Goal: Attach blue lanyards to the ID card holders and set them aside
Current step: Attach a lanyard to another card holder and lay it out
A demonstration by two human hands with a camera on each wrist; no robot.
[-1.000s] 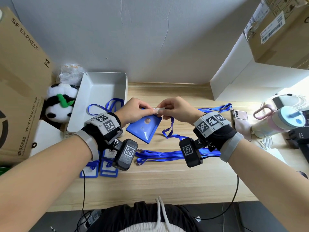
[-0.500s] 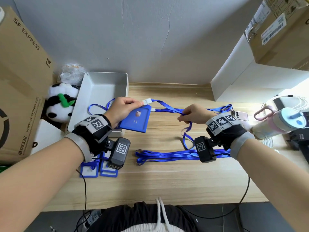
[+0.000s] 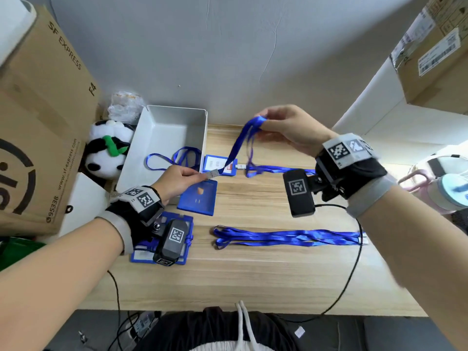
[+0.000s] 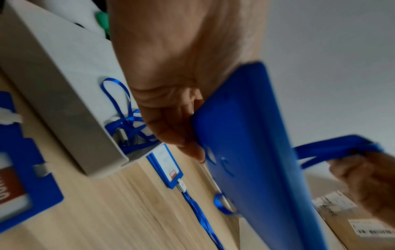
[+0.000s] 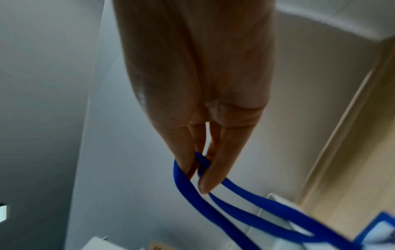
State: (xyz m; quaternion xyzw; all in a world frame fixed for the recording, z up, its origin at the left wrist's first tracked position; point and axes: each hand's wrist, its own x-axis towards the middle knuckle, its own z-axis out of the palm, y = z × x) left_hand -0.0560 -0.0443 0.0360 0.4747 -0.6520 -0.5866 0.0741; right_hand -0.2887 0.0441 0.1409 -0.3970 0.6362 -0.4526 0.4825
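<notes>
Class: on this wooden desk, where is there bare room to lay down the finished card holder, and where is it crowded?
Bare wood lies along the near edge of the wooden desk, in front of the loose blue lanyards. A smaller patch lies between those and the finished blue card holder. It is crowded beside the white plastic bin.

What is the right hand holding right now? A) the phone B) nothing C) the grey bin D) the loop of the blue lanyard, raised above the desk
D: the right hand pinches the folded loop of the blue lanyard up off the desk, while the left hand grips its clip end with the card holder hanging below.
</notes>
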